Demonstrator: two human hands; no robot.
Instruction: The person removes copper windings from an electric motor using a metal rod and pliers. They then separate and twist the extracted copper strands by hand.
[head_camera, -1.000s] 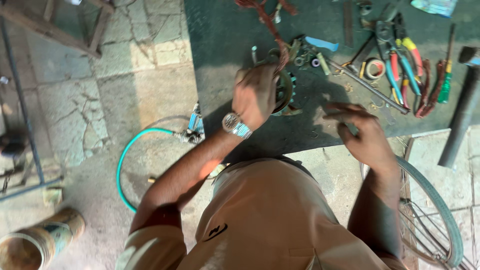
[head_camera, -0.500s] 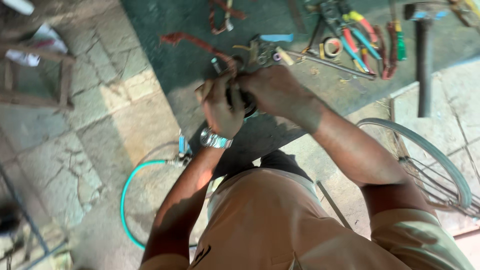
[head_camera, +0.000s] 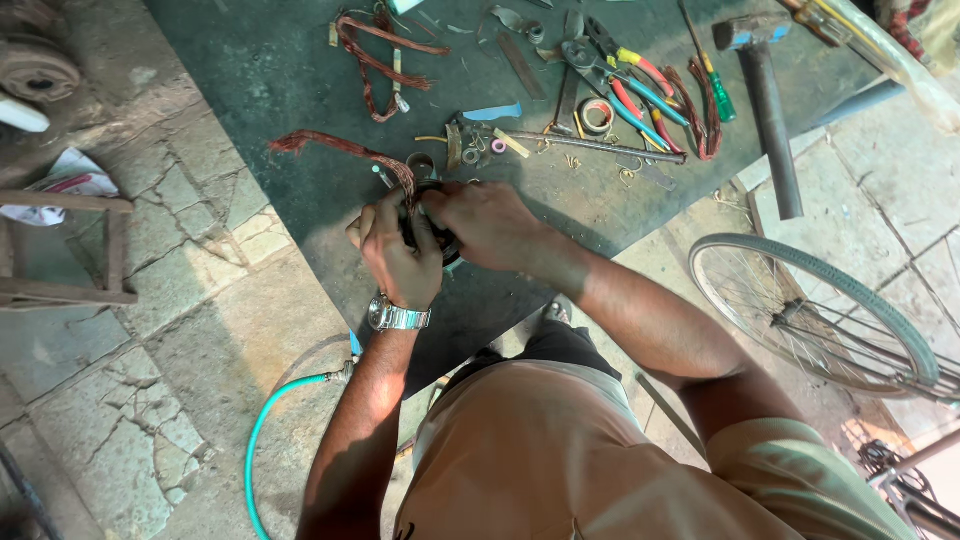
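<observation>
Both hands, left hand and right hand, are clamped around a dark round part, steadying it. Copper wire trails off its far left across the desk.

No labels, signs or screens are showing. The only package-like thing is a clear plastic bag lying at the far right corner of the dark green bench, just right of the hammer.
</observation>
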